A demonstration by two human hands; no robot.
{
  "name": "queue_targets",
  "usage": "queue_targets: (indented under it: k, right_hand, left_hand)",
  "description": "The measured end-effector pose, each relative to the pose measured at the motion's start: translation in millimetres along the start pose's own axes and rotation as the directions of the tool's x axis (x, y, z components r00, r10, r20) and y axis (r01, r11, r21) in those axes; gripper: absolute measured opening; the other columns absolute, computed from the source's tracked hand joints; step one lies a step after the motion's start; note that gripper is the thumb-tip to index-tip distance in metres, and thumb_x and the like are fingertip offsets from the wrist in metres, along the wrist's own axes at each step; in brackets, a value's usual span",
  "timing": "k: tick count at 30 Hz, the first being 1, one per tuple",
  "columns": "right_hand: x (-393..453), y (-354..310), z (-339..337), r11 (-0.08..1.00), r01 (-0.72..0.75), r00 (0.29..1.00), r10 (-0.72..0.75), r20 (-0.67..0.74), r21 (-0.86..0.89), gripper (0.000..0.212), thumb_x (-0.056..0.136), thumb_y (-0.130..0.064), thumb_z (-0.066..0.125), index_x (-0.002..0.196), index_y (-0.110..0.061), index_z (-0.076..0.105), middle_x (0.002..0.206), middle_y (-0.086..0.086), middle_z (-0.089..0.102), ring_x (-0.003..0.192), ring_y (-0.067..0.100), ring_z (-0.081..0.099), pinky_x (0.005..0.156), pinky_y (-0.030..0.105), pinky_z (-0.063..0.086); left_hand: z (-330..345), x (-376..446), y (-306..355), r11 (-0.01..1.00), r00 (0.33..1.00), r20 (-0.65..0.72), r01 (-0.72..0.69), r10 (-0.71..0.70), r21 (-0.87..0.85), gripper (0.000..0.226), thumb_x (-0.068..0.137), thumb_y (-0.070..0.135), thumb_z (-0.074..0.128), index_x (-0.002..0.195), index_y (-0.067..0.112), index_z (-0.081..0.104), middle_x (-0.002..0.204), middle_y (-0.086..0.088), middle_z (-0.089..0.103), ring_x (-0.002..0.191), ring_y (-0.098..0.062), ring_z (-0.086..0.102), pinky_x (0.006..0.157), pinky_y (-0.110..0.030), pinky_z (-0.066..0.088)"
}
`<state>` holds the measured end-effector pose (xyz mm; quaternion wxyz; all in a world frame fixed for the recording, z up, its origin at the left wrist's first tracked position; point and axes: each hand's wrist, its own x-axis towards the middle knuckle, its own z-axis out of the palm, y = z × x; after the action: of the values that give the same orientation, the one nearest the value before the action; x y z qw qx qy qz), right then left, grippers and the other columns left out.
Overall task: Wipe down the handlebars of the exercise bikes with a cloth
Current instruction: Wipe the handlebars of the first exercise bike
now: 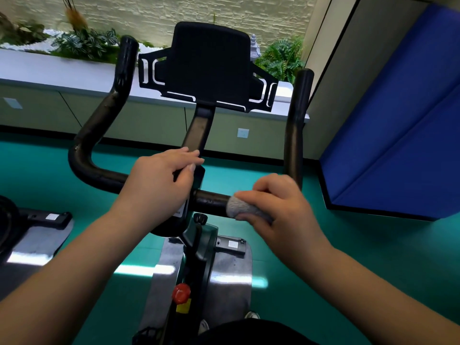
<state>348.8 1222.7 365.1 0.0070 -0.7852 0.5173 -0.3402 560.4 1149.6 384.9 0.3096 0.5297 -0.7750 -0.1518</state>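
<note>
The right hand [276, 202] is curled around a grey cloth [242, 207], wrapping it over the crossbar of the black handlebars [211, 201] just to the right of the centre stem. The left hand [161, 180] rests on the middle clamp beside it, fingers fairly straight and laid over the top, the thumb tucked under; it seems to steady the bike rather than grip anything. Beyond the right hand the bar turns upward into the right horn [297, 125], and well off past the left hand the other horn [104, 115] curves up and away; above both sits the tablet holder [210, 66]. I'd say the wiping is partway along the right side. The risk from here looks like the cloth bunching into a wad under the fingers, so it slides over only the top of the tube and misses the underside, or slipping off at the bend where the bar turns up.
</note>
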Motion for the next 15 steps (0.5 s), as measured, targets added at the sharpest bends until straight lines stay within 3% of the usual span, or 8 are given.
queue_targets:
  k: [4, 7, 10, 15]
  right_hand:
    - [17, -3, 3, 1.0, -0.007, 0.996, 0.005, 0.086, 0.014, 0.029, 0.083, -0.034, 0.061, 0.099, -0.012, 0.072, 0.089, 0.002, 0.056, 0.084, 0.019, 0.048, 0.074, 0.027, 0.038]
    - [4, 11, -12, 0.997, -0.073, 0.995, 0.071, 0.065, 0.014, 0.03, 0.086, -0.035, 0.056, 0.1, -0.014, 0.072, 0.09, 0.0, 0.055, 0.085, 0.02, 0.051, 0.075, 0.03, 0.041]
    - [1, 5, -11, 0.998, -0.061, 0.997, 0.061, 0.048, -0.002, 0.032, 0.084, -0.035, 0.059, 0.102, -0.013, 0.072, 0.091, 0.0, 0.055, 0.085, 0.019, 0.051, 0.074, 0.029, 0.042]
    - [37, -22, 17, 1.0, 0.002, 0.985, -0.006, 0.174, 0.023, 0.028, 0.076, -0.03, 0.07, 0.097, -0.011, 0.073, 0.088, 0.004, 0.058, 0.083, 0.022, 0.053, 0.072, 0.028, 0.041]
  left_hand:
    - [-3, -1, -6, 0.999, 1.0, 0.01, -0.011, 0.011, -0.047, 0.028, 0.09, 0.008, 0.057, 0.108, 0.023, 0.073, 0.119, 0.011, 0.065, 0.12, 0.004, 0.049, 0.106, -0.011, 0.028]
    - [-3, -4, -9, 0.998, 1.0, -0.003, -0.022, 0.022, -0.065, 0.029, 0.091, 0.008, 0.057, 0.109, 0.023, 0.072, 0.12, 0.013, 0.064, 0.122, 0.003, 0.049, 0.107, -0.014, 0.031]
    - [-2, -6, -10, 0.997, 0.999, -0.031, -0.035, 0.033, -0.067, 0.027, 0.09, 0.008, 0.057, 0.109, 0.02, 0.073, 0.117, 0.011, 0.065, 0.121, 0.0, 0.051, 0.106, -0.011, 0.03]
    - [-1, -5, -10, 0.997, 0.999, -0.034, -0.042, 0.04, -0.064, 0.035, 0.083, 0.02, 0.048, 0.107, 0.02, 0.074, 0.116, 0.009, 0.067, 0.119, -0.001, 0.053, 0.104, -0.009, 0.03]
